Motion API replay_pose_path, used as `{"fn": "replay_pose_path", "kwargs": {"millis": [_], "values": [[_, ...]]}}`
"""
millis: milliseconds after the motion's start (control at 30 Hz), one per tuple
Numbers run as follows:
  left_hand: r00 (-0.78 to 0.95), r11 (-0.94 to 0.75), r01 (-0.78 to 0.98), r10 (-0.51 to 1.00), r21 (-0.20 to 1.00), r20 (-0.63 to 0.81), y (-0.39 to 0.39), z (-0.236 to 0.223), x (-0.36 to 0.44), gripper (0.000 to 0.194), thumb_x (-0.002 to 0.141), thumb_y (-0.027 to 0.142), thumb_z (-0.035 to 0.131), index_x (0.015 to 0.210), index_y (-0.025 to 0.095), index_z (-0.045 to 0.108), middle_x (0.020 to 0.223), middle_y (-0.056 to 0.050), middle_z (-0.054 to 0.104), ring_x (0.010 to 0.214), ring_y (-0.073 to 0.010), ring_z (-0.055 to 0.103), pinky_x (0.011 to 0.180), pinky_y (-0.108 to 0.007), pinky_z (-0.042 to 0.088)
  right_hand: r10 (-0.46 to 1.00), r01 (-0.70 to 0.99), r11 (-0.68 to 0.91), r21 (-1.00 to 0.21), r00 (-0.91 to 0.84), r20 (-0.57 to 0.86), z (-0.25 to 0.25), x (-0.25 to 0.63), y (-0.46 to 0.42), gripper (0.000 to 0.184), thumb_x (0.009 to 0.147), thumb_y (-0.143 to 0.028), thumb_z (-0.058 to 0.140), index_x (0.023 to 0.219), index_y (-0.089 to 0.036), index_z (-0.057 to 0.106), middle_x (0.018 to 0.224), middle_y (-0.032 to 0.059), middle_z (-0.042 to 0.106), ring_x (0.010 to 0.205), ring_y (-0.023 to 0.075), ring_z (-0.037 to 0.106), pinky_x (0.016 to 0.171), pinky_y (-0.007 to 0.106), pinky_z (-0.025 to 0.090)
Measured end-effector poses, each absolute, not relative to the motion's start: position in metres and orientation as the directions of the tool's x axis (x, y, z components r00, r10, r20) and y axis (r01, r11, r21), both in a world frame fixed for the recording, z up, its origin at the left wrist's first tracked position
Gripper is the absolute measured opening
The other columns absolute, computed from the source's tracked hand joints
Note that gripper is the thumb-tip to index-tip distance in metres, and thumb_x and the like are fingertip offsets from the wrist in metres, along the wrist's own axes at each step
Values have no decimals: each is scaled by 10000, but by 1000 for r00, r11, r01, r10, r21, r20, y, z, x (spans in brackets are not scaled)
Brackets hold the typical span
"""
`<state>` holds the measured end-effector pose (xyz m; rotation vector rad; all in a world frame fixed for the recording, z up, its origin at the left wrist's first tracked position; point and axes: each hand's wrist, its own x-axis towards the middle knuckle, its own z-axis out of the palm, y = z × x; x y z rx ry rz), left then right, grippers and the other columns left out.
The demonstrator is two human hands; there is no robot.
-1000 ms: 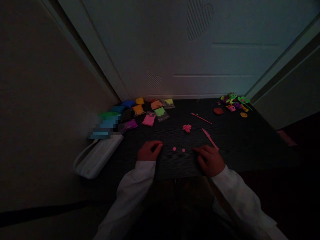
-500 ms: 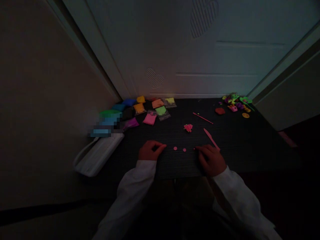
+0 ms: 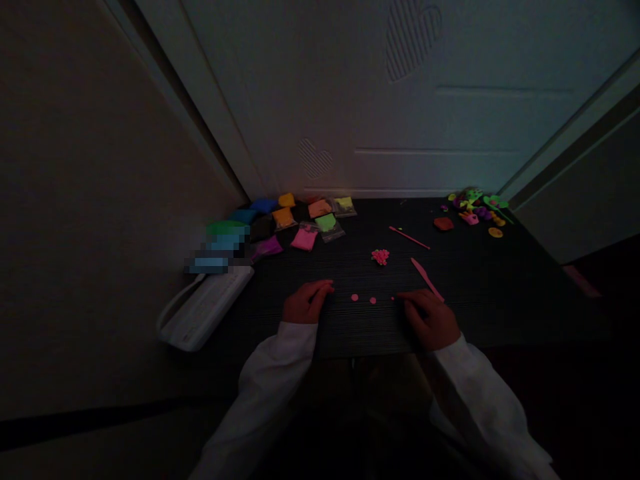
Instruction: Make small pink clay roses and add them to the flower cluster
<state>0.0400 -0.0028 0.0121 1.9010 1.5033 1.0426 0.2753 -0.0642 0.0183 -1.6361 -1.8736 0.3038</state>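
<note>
Thumb and fingers of my left hand [image 3: 304, 303] are pinched together just above the table; a pinkish bit seems to show at the tips, too small and dark to name. To its right lie two flat pink clay discs, a left disc [image 3: 355, 297] and a right disc [image 3: 373, 301]. A tiny pink clay ball [image 3: 393, 299] sits beyond them in the same row. My right hand [image 3: 431, 319] has its index finger stretched out beside this ball, the thumb apart, holding nothing visible. Behind the row is a cluster of small pink clay pieces [image 3: 381, 257].
A pink clay knife [image 3: 426, 278] lies by my right hand, and a thin pink tool [image 3: 410, 238] farther back. Bags of coloured clay, including a pink one [image 3: 305, 239], fill the back left. A white case [image 3: 207, 310] stands left. Clay shapes [image 3: 475, 203] lie back right.
The whole view has shifted slightly, moving things a little to the right. My right index fingertip has drawn back slightly from the tiny ball. The left fingers stay pinched, their tips slightly changed.
</note>
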Motion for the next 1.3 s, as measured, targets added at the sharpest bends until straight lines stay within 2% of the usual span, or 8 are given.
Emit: {"fn": "replay_pose_path", "kwargs": {"millis": [100,233,400,667,833,1067,1200,1300], "values": [[80,-231,599,970,767,230,-3,15,40,196,715,333,451,757,207,595,683,21,617,682,-115,560,668,-234,424,953,819,200,-537,-36,301,17,275,-64,221,754,-220,393,904,-197,554,830,37,561,792,144,521,722,283,416],[26,-189,643,974,742,226,-5,17,42,195,606,383,563,594,189,554,602,27,568,559,-96,522,568,-218,419,949,843,215,-492,-61,310,14,275,-65,233,747,-215,398,919,-187,554,822,42,563,777,147,523,718,288,413],[36,-216,638,967,739,253,-5,16,43,191,586,357,586,575,179,518,559,38,535,537,-85,507,549,-207,413,913,870,288,-400,-124,388,8,279,-69,255,724,-194,405,921,-183,565,803,47,562,749,152,518,691,300,413],[79,-274,575,957,771,281,-2,7,39,179,695,322,483,768,210,603,784,3,630,738,-125,567,713,-258,432,926,880,246,-406,-90,366,9,278,-70,260,728,-187,402,940,-185,552,795,45,560,756,157,510,708,308,399],[69,-257,541,963,801,262,-1,4,39,207,694,306,488,852,215,585,820,1,632,760,-128,573,726,-262,438,936,869,238,-433,-86,342,9,279,-69,256,735,-187,394,941,-178,544,819,45,561,766,151,509,705,299,398],[-1,-179,526,978,832,210,-3,12,42,233,682,347,491,836,199,585,635,19,609,600,-106,564,621,-229,436,926,900,285,-331,-169,338,10,277,-72,287,727,-196,418,984,-183,545,812,50,554,763,157,494,697,305,376],[-48,-123,429,986,895,158,-2,14,40,334,736,352,401,1009,182,491,503,42,538,483,-90,519,540,-218,420,924,927,268,-262,-170,342,13,275,-72,283,723,-205,426,972,-189,559,790,47,558,751,158,496,689,310,359],[-85,-99,378,986,921,141,0,10,38,404,717,348,431,1086,184,420,532,38,551,514,-98,529,551,-224,422,920,938,257,-235,-163,355,14,274,-72,273,721,-200,430,954,-177,570,777,48,563,738,154,496,688,308,347]]}}
